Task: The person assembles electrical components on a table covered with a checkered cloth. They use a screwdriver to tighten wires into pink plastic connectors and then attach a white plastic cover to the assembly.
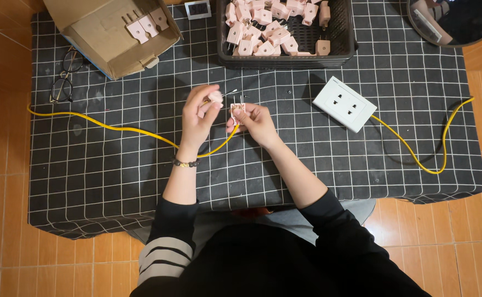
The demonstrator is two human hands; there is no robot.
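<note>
Your left hand (200, 118) pinches pink plug cover (215, 97); right hand (255, 122) pinches plug base (237, 109), just right of cover, above checked worktop (114, 176). Risk: yellow cable (114, 129) tugs, wires slip; tiny screw (289, 91) right of cover may roll off.

A low table with a black checked cloth (114, 181) carries a cardboard box (103, 41), a black basket (340, 38), glasses (65, 77), a white socket (344, 103) and a yellow cable (103, 125).

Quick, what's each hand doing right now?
Left hand: closed on a small pink plug part.
Right hand: closed on a pink plug piece with prongs.
</note>
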